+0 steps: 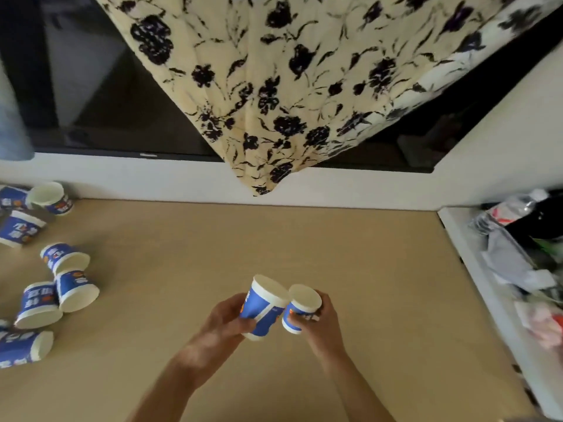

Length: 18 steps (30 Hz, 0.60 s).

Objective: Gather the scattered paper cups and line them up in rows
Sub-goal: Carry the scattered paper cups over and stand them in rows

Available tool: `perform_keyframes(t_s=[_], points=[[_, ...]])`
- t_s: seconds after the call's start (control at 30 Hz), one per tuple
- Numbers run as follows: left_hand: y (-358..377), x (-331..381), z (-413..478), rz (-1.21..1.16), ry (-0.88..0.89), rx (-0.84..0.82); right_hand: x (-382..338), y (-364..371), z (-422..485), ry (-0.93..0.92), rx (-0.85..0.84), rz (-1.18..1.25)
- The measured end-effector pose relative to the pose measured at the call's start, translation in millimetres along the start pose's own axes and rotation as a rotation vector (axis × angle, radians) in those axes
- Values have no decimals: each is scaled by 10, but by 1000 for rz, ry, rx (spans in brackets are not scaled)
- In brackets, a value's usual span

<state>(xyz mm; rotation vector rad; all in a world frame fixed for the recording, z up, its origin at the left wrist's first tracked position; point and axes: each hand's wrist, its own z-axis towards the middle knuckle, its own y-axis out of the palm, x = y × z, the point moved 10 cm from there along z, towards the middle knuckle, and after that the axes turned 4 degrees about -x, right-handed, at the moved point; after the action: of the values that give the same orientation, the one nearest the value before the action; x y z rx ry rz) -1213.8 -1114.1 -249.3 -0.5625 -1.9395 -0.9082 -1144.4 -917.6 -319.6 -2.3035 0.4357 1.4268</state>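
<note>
Scattered paper cups (45, 269) lie tipped along the table's (189, 254) left edge. At centre, the left hand (227, 318) grips one cup (263, 309); the right hand (323, 318) grips another (301, 309). Best set both upright, side by side, rims level.

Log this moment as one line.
left hand: grips left cup | right hand: grips right cup | scattered cups: on table, left side | rows: none visible

1. Soft, moderate indoor light falls evenly on the worktop (274, 239); the window (106, 102) behind it is dark.
2. The scattered cups (76, 292) cast faint, short shadows.
3. Motion blur softens everything, most at the left edge.
4. Wide-angle distortion bows the frame's outer lines.
</note>
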Motion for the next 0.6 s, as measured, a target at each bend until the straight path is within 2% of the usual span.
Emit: perform_keyframes(t_s=[0.1, 0.27, 0.43, 0.6], points=[[267, -8, 316, 47, 6, 120, -2, -408, 233, -24, 48, 40], [648, 8, 799, 187, 44, 217, -93, -954, 707, -78, 114, 72], [729, -63, 1266, 304, 53, 430, -199, -1375, 1349, -123, 155, 52], [799, -66, 1664, 400, 102, 567, -280, -1569, 2068, -181, 168, -10]])
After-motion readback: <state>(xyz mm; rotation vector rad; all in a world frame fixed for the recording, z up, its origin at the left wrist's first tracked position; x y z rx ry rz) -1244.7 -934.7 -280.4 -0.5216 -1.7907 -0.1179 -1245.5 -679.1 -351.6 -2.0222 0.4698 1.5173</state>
